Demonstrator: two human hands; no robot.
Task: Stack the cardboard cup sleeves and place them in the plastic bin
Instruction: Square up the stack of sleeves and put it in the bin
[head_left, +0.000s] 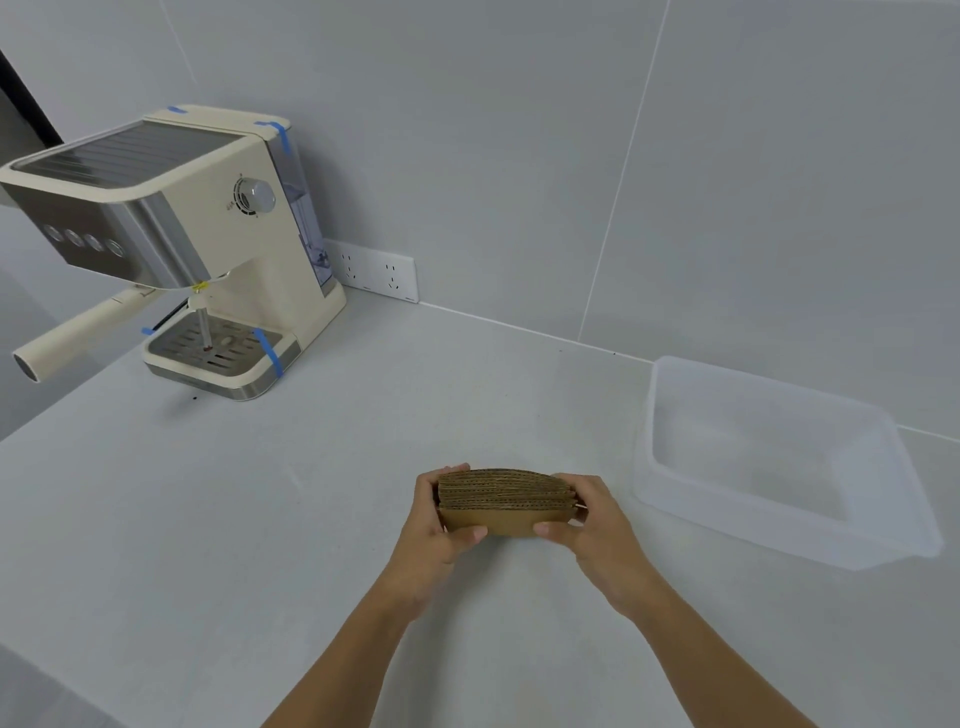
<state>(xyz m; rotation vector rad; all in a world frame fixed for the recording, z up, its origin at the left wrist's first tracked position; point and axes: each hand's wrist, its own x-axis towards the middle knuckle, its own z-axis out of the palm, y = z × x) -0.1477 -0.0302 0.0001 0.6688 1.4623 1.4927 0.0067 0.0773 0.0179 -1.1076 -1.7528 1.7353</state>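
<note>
A stack of several brown cardboard cup sleeves (506, 496) stands on edge at the middle of the pale countertop, flattened and pressed together. My left hand (441, 525) grips the stack's left end and my right hand (587, 519) grips its right end, thumbs on the near face. A clear plastic bin (898, 483) sits to the right of the stack, near the wall, with nothing visible inside it.
A cream espresso machine (208, 249) with blue tape strips stands at the back left, its portafilter handle (78, 332) sticking out to the left. A wall socket strip (379, 270) sits low on the tiled wall behind. The counter's left edge runs diagonally at lower left.
</note>
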